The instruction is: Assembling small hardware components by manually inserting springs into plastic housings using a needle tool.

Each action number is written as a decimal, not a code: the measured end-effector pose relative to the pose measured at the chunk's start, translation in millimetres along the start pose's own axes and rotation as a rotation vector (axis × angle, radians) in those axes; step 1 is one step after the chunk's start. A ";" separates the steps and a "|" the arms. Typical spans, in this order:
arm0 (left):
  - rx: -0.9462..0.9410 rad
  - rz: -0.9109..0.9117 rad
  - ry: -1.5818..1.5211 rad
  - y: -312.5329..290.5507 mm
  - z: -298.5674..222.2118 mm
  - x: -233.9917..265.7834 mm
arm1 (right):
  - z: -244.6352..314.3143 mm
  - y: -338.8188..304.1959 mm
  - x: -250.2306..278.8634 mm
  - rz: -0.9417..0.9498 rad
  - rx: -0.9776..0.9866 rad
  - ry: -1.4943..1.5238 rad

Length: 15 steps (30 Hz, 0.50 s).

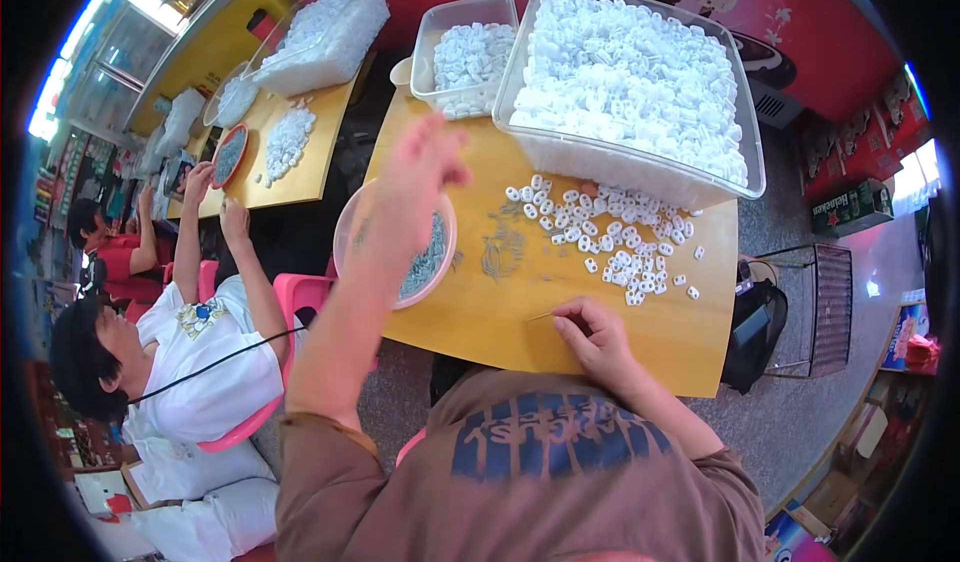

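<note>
My left hand (425, 157) is raised above the table, blurred by motion, in front of a small clear tub (466, 99) of white pieces. I cannot make out whether its fingers hold anything. Below that forearm, partly hidden by it, is a pink bowl (447, 262) of small grey metal pieces (428, 257). Resting at the table's near edge, my right hand (597, 338) pinches a thin rod (541, 316) between thumb and forefinger, its tip pointing left. Several white plastic pieces (620, 232) with two holes each are scattered beyond this hand. Loose grey pins (500, 254) lie beside the bowl.
A large clear bin (748, 152) heaped with white pieces stands at the back right of the wooden table (480, 332). On the left, a person in a white shirt (205, 347) works at another table (318, 162). A wire rack (832, 307) and a black bag (755, 332) are at right.
</note>
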<state>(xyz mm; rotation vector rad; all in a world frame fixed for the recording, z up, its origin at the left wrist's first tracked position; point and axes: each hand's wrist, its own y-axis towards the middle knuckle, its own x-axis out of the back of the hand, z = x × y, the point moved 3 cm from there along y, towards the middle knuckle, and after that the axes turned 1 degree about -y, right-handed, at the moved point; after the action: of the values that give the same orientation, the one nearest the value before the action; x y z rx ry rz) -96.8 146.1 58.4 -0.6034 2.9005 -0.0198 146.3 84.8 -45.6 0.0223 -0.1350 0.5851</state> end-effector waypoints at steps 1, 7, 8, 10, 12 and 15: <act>0.030 0.044 0.054 -22.9 13.7 0.0 | 1.2 -1.1 0.0 0.012 -0.024 -0.002; 0.215 0.069 0.301 -191.2 106.3 3.2 | -4.1 -5.2 -6.9 0.009 -0.059 0.009; 0.164 0.054 0.221 -207.5 124.5 9.3 | -5.0 -2.5 -8.2 0.019 -0.077 0.014; 0.259 -0.065 0.258 -207.8 111.5 17.1 | -5.8 -1.6 -5.8 0.008 -0.019 -0.138; 0.224 -0.138 0.310 -201.7 102.4 25.3 | -3.2 -0.7 -6.7 0.010 0.000 -0.164; 0.179 -0.104 0.209 -193.6 101.5 24.9 | 3.0 0.4 -7.9 0.002 0.056 -0.186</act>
<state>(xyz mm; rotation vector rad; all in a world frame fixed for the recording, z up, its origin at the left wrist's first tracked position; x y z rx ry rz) -24.9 -39.1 -36.2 -0.7596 3.0161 -0.3745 139.2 80.6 -43.6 0.1316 -0.2992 0.5881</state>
